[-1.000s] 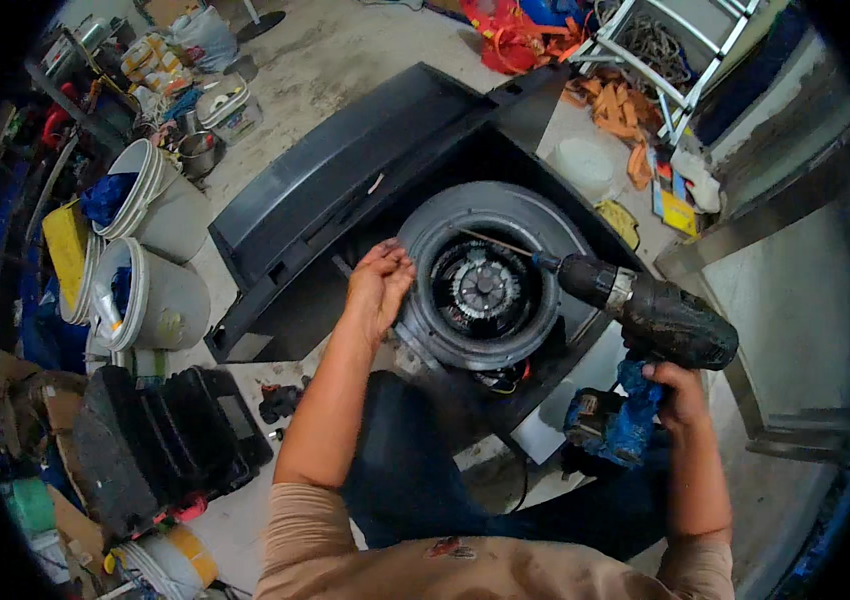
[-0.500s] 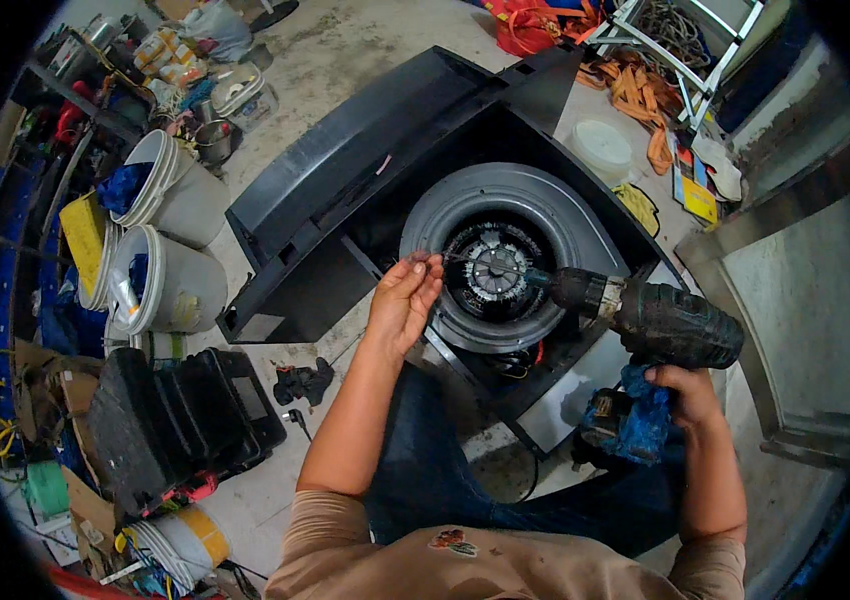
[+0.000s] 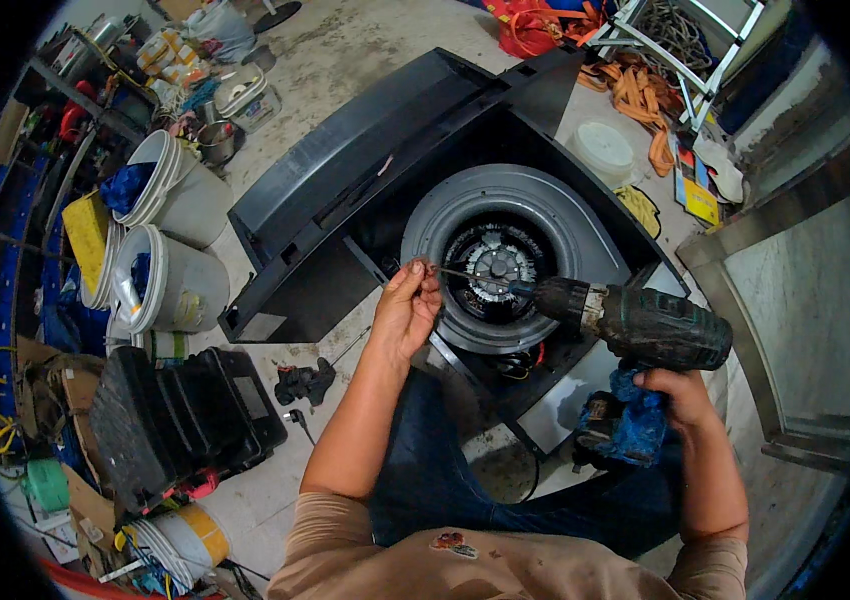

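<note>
My left hand [image 3: 407, 310] pinched the long thin bit [image 3: 465, 274] at nine o'clock of the grey round fan housing [image 3: 545, 215]; my right hand [image 3: 680, 395] gripped the dark cordless drill [image 3: 645, 325], needing steady seating next

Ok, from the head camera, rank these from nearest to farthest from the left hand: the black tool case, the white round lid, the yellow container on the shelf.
From the left hand:
1. Black tool case, lower left on the floor.
2. White round lid, upper right.
3. Yellow container, far left.
</note>
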The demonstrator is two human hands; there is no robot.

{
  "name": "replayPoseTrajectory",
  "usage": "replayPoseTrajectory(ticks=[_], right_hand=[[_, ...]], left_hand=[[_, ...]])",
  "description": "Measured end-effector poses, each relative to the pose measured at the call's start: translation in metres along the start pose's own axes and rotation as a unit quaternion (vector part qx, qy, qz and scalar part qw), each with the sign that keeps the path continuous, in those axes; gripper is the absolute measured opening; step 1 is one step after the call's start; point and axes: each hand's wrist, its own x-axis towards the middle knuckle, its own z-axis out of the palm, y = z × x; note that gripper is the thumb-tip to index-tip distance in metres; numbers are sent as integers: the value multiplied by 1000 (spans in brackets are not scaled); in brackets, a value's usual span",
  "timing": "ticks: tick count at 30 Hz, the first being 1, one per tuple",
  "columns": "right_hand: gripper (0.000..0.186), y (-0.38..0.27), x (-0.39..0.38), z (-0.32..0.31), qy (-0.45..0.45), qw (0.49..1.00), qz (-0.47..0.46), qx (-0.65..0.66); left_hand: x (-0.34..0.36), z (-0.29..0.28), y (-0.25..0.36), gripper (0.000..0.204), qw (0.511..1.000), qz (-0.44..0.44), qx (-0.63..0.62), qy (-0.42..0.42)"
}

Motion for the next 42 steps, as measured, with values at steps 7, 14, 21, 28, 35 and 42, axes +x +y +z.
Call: replayPoseTrajectory(ticks=[7,14,21,28,35,42], right_hand=[[40,3,1,0,-18,1000,12,7],[40,0,0,5,-8,1000,7,-16],[39,8,0,3,-14,997,-9,-75],[40,7,-4,9,9,998,-35,-53],[40,4,-4,9,28,997,-5,-67],[39,-5,4,-1,45,994,-74,-66]], left_hand=[[-4,15,-8,9,994,12,-69,82],[-8,19,-10,9,993,1,-96,69],[-11,38,-25,9,982,88,-93,135],[-10,43,-32,10,981,137,-69,116],[-13,53,-23,19,991,62,-46,108],[5,-3,50,37,919,238,264,170]])
